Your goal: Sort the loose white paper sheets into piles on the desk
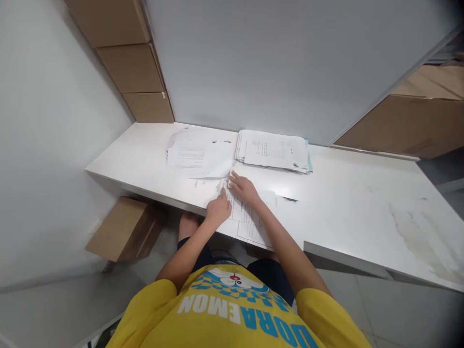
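My left hand (219, 209) rests near the front edge of the white table, its index finger stretched out onto the surface and the other fingers partly curled. Just right of it, my right hand (245, 188) presses its fingertips on a small pale piece (230, 181), too small to make out. Beneath and beside the right wrist lie printed sheets (250, 223) reaching the table's front edge. Behind both hands, a few loose white papers (203, 154) spread out to the left. A thick stack of printed papers (275, 149) lies to the right of them.
Cardboard boxes (132, 67) are stacked at the table's back left, against the wall. Another cardboard box (119, 229) stands below the table at left. Beyond a grey partition (261, 63) are more boxes (402, 121). A worn patch (416, 237) marks the right tabletop.
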Demonstrator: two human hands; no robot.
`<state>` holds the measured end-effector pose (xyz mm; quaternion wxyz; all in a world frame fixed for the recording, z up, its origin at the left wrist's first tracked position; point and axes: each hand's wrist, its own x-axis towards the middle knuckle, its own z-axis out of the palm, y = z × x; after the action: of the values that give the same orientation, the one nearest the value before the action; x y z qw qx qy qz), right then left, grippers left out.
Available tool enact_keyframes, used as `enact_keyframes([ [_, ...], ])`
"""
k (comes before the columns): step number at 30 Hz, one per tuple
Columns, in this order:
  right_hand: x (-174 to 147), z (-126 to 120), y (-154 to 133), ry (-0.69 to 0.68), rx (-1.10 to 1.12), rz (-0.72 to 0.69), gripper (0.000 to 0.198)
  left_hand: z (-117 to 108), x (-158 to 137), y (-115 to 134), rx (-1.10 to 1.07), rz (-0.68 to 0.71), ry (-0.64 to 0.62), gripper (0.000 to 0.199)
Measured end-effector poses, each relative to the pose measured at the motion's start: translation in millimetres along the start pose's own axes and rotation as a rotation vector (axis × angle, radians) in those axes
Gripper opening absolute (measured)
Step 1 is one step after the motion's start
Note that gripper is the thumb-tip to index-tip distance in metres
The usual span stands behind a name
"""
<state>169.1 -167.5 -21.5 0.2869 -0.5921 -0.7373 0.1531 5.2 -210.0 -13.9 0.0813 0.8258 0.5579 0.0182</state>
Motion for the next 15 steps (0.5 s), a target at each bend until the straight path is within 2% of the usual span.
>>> enact_keyframes([
  [7, -6.2, 0.3, -5.6, -0.026, -0.223, -0.036, 0.050, -1.0, 0.6, 0.1, -0.055, -0.002, -0.016, 0.066],
  [15, -13.1, 5.0, -13.5, -0.023, -0.298, -0.002, 0.051, -7.2, -2.8, -5.3, -0.097, -0.035, -0.025, 0.058],
])
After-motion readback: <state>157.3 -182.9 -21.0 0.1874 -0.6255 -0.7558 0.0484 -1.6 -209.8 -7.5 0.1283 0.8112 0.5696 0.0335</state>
